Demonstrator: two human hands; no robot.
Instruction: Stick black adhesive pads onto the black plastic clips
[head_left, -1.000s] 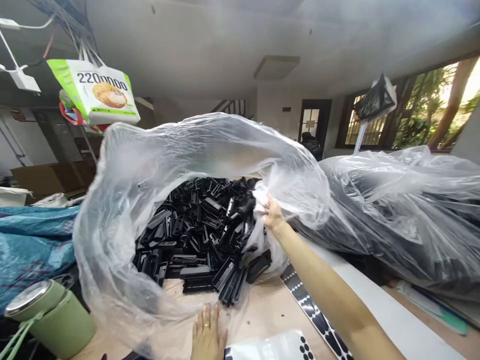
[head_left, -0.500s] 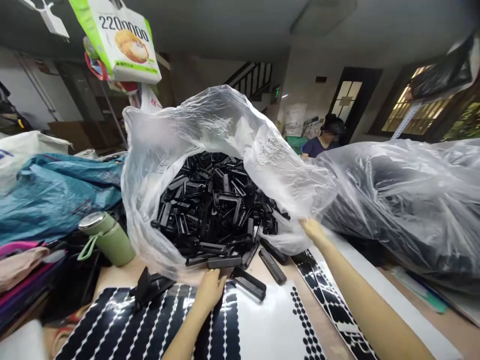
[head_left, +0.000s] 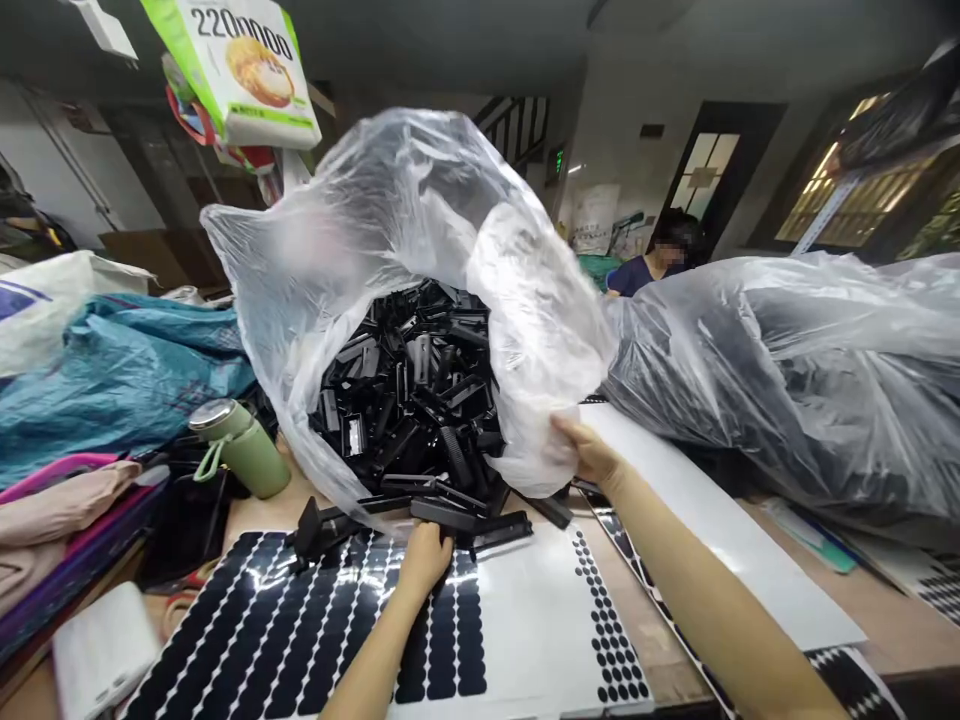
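A large clear plastic bag (head_left: pixel 525 330) lies with its mouth facing me, filled with many black plastic parts (head_left: pixel 420 400). My right hand (head_left: pixel 592 452) is closed on the right edge of the bag's mouth, thumb and fingers pinching the film. At the lower lip of the bag, my left hand (head_left: pixel 426 555) is closed at a long black plastic part (head_left: pixel 444 514); its fingertips are partly hidden behind it. More loose parts, such as a black piece (head_left: pixel 504 532), lie just outside the mouth. A black angled part (head_left: pixel 309 535) rests to the left.
Under my left arm lies a sheet of black round stickers (head_left: pixel 300 620). A green flask (head_left: pixel 244 450) and a white box (head_left: pixel 105 650) stand left. Another filled clear bag (head_left: pixel 787 370) lies right, beside a white sheet (head_left: pixel 720 540). A person (head_left: pixel 652 262) sits behind.
My right hand has drawn the bag's right edge leftward, narrowing the mouth. Loose parts on the right have shifted left toward the bag. My left hand stays near the lower lip.
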